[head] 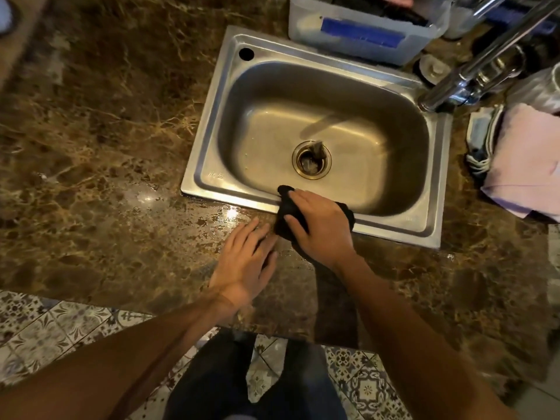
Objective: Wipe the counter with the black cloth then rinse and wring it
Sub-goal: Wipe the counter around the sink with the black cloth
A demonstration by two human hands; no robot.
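Far left, the brown marbled worktop [91, 131] runs bare and glossy, with a wet sheen catching the light near the sink's front left corner. Next comes the left hand [247, 262], lying flat on the worktop close to its front edge, fingers stretched out and slightly spread, gripping nothing; its fingertips sit just beside the cloth. And there it is, the black cloth [291, 218], bunched over the front rim of the steel sink [212, 140], part on the rim, part on the worktop (a dark tail shows beneath the wrist). The right hand [318, 225] presses down on top of it, fingers curled over the fabric and clamped onto it, knuckles pointing left. Behind, the basin is dry-looking with an open drain [311, 160] in the middle. Moving right, a chrome faucet [485, 62] angles in over the sink's back right corner, a clear plastic bin [363, 28] stands at the back edge, and a pale pink folded cloth [527, 165] lies at the worktop's right edge.
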